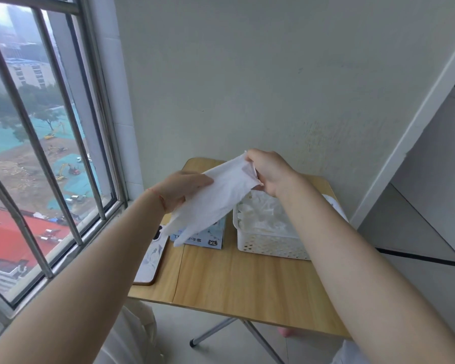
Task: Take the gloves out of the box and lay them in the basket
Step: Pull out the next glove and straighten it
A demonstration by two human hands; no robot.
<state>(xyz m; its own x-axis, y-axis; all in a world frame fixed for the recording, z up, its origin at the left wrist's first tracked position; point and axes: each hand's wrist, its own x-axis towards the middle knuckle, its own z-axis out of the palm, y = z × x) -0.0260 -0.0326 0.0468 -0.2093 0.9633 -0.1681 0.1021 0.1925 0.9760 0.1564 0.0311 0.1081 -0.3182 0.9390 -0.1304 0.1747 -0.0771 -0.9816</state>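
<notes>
Thin, limp, feather-light by the look of it: white disposable glove [216, 195], held in the air at centre frame above the glove box [208, 236] and just left of the white basket [268, 245]. Likely clingy and easy to crumple; best taken at the cuff and fingertips to spread flat. Right hand [271, 172] pinching the upper end, fingers curled on it. Left hand [181, 190] against the lower side, thumb over the film, fingers hidden behind. More gloves [263, 214] heaped inside the basket, centre right.
</notes>
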